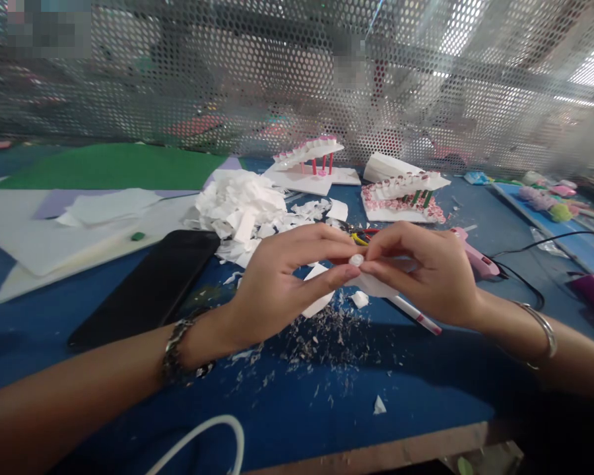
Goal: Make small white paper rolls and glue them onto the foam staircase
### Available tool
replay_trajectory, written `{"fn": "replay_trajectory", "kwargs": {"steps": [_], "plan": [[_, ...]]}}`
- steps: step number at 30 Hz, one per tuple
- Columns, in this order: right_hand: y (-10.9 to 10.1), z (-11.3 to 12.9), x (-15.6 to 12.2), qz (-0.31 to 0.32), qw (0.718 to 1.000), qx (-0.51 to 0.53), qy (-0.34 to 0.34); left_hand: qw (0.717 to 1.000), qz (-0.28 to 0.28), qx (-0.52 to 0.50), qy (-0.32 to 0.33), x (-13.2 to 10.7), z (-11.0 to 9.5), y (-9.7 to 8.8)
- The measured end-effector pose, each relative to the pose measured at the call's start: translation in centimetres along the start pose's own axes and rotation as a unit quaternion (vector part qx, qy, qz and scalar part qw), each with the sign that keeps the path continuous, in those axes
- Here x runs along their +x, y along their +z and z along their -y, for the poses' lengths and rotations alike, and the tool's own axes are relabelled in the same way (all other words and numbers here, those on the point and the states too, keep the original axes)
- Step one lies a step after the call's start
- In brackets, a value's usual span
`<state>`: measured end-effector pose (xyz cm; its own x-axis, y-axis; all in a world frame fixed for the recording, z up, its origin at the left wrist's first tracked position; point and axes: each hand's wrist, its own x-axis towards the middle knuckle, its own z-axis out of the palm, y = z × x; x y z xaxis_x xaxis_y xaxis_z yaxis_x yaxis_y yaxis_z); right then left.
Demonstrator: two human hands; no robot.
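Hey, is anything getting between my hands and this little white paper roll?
Nothing visible is. Fingertips of both the left hand and the right hand are right at the paper roll. The red-and-yellow-handled tool lies beyond them, and loose scraps lie on the table below.

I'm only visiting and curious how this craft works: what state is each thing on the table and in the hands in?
White piece: one end coiled, held
Left hand: pinching the white piece
Right hand: pinching the white piece
Black phone-like slab: flat, face dark
Paper pile: loosely heaped
Green sheet: spread flat
Model with red posts: standing
Model with green posts: standing
Pink glue gun: partly hidden; on or off, cannot tell
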<state>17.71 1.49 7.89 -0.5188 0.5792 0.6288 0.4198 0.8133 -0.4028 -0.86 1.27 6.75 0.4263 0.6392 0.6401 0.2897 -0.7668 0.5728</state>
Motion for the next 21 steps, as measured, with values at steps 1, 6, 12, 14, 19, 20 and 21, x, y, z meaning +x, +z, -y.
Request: {"fn": "replay_trajectory", "kwargs": {"steps": [1,6,12,14,19,20,21], "plan": [[0.0,0.0,0.0,0.005,1.000,-0.002,-0.002,1.000,0.004,0.008,-0.002,0.1,0.0,-0.1],[-0.3,0.0,0.2,0.024,1.000,-0.003,0.007,0.999,0.027,0.013,-0.008,0.4,0.1,-0.3],[-0.3,-0.3,0.2,0.014,1.000,-0.013,0.008,0.997,0.030,-0.027,-0.064,0.5,0.4,-0.1],[-0.4,-0.5,0.2,0.001,1.000,-0.022,-0.005,0.995,0.020,-0.048,-0.087,0.5,0.5,0.0],[-0.5,-1.0,0.3,0.025,0.994,-0.035,-0.100,0.986,-0.003,-0.098,-0.138,0.6,0.8,0.1],[-0.5,-1.0,0.3,0.029,0.993,-0.040,-0.110,0.984,-0.001,-0.104,-0.145,0.6,0.8,0.1],[-0.5,-1.0,0.3,0.029,0.992,-0.050,-0.115,0.983,0.002,-0.109,-0.149,0.6,0.8,0.1]]}}
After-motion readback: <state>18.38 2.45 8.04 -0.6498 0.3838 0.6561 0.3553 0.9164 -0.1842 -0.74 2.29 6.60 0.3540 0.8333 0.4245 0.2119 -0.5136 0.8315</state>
